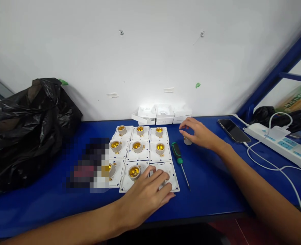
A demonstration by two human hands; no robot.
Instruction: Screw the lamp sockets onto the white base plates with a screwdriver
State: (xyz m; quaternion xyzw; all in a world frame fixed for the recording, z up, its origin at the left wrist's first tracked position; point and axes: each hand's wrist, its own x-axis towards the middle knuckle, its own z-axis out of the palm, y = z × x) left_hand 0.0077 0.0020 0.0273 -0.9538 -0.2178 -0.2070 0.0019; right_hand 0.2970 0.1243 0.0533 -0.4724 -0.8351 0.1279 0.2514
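Several white square lamp-holder plates (137, 147) with brass sockets lie in a grid on the blue table (211, 183). My left hand (147, 195) rests on the front right plate (172, 177), fingers curled over its middle. My right hand (200, 133) hovers over a small white socket piece (187, 141) on the table, fingers bent around it. A green-handled screwdriver (179, 161) lies between the grid and my right hand.
A black plastic bag (25, 129) fills the left side. White boxes (163, 115) stand against the wall. A phone (233, 130), a white power strip (280, 143) and cables (268, 166) lie at the right. A pixelated patch covers the grid's left.
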